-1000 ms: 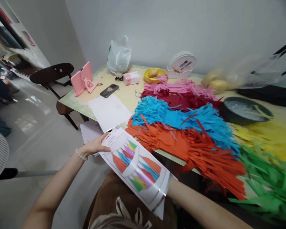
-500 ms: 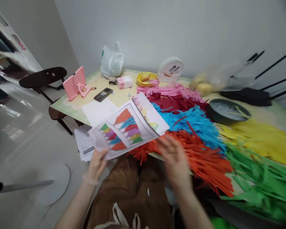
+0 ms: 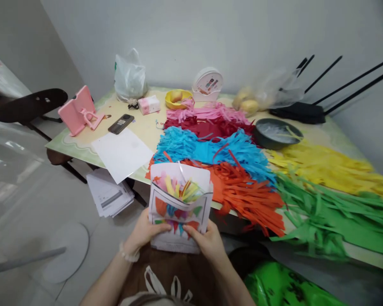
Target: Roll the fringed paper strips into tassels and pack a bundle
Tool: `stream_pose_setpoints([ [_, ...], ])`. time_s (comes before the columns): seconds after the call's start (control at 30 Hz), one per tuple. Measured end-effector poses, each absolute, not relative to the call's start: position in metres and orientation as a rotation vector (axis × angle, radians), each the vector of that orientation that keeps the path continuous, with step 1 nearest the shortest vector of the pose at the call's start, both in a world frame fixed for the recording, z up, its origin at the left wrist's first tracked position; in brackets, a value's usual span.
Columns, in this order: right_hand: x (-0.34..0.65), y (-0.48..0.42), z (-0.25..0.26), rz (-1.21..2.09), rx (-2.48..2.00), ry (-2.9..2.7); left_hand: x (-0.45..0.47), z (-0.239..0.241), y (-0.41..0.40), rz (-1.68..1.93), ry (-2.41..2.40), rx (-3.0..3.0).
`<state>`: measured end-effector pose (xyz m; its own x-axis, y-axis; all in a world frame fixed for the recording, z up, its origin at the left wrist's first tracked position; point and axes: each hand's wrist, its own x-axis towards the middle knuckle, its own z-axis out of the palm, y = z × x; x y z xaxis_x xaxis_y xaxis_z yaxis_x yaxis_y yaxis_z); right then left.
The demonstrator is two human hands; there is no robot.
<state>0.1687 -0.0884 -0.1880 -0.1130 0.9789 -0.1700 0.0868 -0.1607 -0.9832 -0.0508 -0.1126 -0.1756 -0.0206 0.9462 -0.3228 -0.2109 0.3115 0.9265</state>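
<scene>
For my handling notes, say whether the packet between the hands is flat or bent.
Bent: the packet bows between the left hand and the right hand, the upper edge of its front dipping in the middle.

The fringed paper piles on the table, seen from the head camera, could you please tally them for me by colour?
Pink pile: 1
Dark red pile: 1
Blue pile: 1
Orange pile: 1
Yellow pile: 1
Green pile: 1
Total: 6
</scene>
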Motion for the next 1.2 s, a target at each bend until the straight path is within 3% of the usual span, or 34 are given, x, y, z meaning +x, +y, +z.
stream_pose_setpoints([
  [0.5, 0.175, -0.095, -0.190, 1.379, -1.267, -1.158, -0.012, -0.179, -0.123, 1.064, 1.400, 0.667],
  [0.73, 0.199, -0.058, -0.137, 0.344, -1.282, -1.742, -0.021, -0.178, -0.124, 0.948, 1.468, 0.871],
  [0.8, 0.191, -0.050, -0.123, 0.305, -1.224, -1.966, -0.020, -0.179, -0.128, 0.932, 1.453, 0.919],
  [1.0, 0.169, -0.046, -0.114, 0.674, -1.065, -2.357, -0.022, -0.183, -0.136, 0.903, 1.413, 0.975],
  [1.2, 0.192, -0.053, -0.119, 0.343, -1.141, -1.792, -0.027, -0.188, -0.141, 0.925, 1.400, 0.776],
])
